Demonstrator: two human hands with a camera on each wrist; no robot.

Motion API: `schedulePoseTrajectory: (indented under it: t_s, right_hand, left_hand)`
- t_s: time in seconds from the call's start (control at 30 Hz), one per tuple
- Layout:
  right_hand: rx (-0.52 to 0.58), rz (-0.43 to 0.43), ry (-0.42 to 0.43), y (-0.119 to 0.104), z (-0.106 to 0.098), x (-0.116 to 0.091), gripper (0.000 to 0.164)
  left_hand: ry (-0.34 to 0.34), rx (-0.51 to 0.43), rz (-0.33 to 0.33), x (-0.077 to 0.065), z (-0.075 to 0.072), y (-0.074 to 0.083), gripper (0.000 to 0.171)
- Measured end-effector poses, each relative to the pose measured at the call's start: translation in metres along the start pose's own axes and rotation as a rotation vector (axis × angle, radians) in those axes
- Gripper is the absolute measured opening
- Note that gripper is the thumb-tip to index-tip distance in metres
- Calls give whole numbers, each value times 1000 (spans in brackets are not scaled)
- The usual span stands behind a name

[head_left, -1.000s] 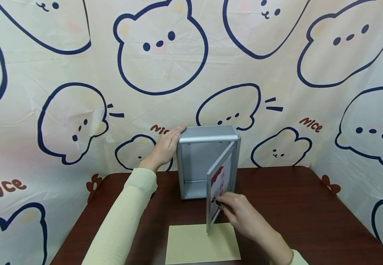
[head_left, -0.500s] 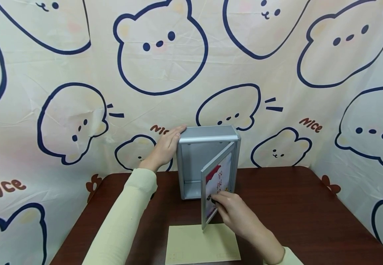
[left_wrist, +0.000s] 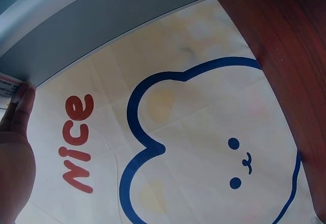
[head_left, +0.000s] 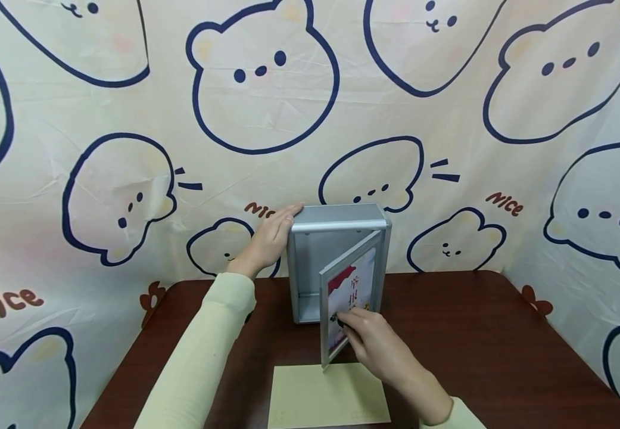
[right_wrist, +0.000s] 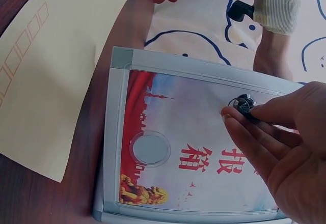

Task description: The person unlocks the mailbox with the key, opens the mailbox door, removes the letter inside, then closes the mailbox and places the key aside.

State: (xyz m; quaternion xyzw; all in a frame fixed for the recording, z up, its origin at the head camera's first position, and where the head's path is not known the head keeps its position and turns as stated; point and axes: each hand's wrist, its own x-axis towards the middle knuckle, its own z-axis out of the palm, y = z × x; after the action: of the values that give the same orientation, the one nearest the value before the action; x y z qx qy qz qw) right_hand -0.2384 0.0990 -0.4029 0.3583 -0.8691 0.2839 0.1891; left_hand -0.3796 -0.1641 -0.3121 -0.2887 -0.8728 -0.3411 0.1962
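A grey metal letter box (head_left: 335,213) stands upright, its front door (head_left: 354,280) swung part way out from hinges on the right side. The door carries a printed sheet with red characters and a round window (right_wrist: 151,149). My left hand (head_left: 269,238) rests on the box's upper left corner with its fingers extended. In the left wrist view, its fingertips (left_wrist: 23,99) touch the box's edge. My right hand (head_left: 378,345) pinches a small black key (right_wrist: 245,111) with a ring at the door's lock, thumb against fingers; the fingers partly hide it.
A tan envelope (head_left: 320,396) with red printed squares lies flat in front of the box, under the door's free lower corner. The dark brown wooden table (head_left: 476,345) extends to both sides. A printed bear-pattern cloth (head_left: 261,119) hangs behind and beside it.
The door's free edge has swung left, and my right hand has moved left with it while pinching the key. My left hand has stayed on the box.
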Motion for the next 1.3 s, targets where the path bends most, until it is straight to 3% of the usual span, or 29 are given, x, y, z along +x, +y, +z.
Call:
schedulePoseTrajectory:
  t_s: [1.3]
  right_hand:
    - [-66,8,79,0,32,23,30]
  left_hand:
    - [8,-17,-2,0,0,-2,53]
